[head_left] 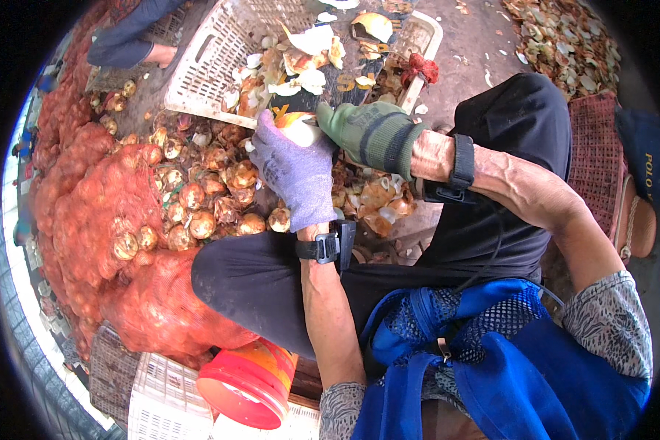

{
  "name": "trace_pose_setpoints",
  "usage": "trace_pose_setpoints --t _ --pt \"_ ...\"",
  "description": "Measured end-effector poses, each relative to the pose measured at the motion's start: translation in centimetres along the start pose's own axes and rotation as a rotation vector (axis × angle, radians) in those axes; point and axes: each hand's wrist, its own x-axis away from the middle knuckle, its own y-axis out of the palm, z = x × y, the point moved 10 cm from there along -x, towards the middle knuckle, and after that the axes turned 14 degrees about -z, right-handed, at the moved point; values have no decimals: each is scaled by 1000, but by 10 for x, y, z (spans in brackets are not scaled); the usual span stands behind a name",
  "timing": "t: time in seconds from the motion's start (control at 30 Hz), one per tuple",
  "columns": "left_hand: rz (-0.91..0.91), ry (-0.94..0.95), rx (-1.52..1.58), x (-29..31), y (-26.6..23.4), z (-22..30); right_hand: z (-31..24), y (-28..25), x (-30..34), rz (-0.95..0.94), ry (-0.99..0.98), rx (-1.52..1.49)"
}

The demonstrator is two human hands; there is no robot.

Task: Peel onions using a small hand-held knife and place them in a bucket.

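Note:
Over the near edge of a white plastic crate (198, 70), my left hand (295, 172) in a lilac-grey glove grips an onion (301, 133). White flesh and a strip of orange-brown skin show on it. My right hand (374, 138), in a green glove with dark bands, is closed against the onion's right side. Its fingertips point toward the onion, and whatever they hold is hidden. Beyond the hands, a dark board (345, 79) lies across the crate, strewn with onion peel (312, 40) and pale pieces.
Unpeeled onions (202, 224) are heaped left of my hands, beside full red mesh sacks (99, 194). Loose skins (378, 194) lie between my knees. A red bucket (246, 389) stands lower left. Another person's leg (132, 44) shows upper left; more peel (565, 44) is piled upper right.

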Motion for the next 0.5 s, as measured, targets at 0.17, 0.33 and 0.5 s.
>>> trace_pose_setpoints --t 0.17,0.33,0.5 --pt "12 44 22 0 0 1 11 5 -14 -60 -9 -177" --pt "-86 34 82 4 0 4 17 9 -48 -266 -59 -285" --pt "-125 45 379 7 5 -14 35 21 -44 -241 118 -1038"
